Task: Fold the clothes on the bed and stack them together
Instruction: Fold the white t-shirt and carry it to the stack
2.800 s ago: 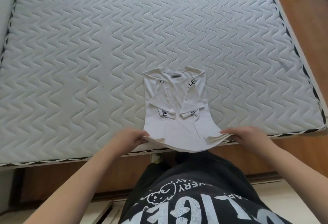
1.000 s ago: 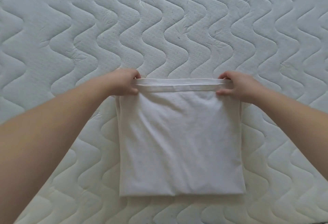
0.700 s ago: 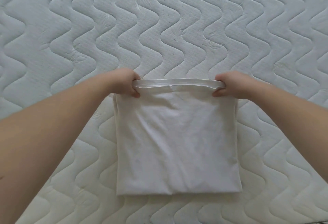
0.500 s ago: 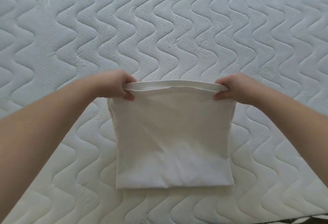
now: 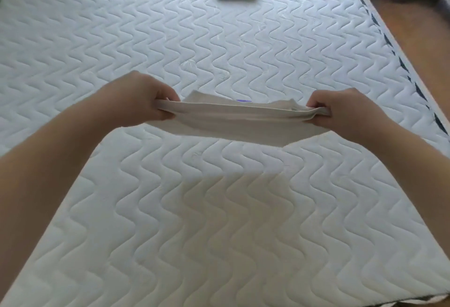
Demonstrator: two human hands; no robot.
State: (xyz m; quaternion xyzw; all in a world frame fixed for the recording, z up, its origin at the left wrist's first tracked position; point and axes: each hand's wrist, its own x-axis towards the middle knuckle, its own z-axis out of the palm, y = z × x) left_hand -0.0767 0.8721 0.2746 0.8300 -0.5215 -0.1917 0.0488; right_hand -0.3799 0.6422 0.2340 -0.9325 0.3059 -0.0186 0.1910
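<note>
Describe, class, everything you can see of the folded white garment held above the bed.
The folded white garment looks like soft, plain cotton, off-white, folded into several flat layers. It is lifted clear of the mattress, stretched roughly level and sagging slightly in the middle. The left hand grips its left end, the right hand its right end. A small purple mark shows at its far edge. Its shadow falls on the mattress below.
</note>
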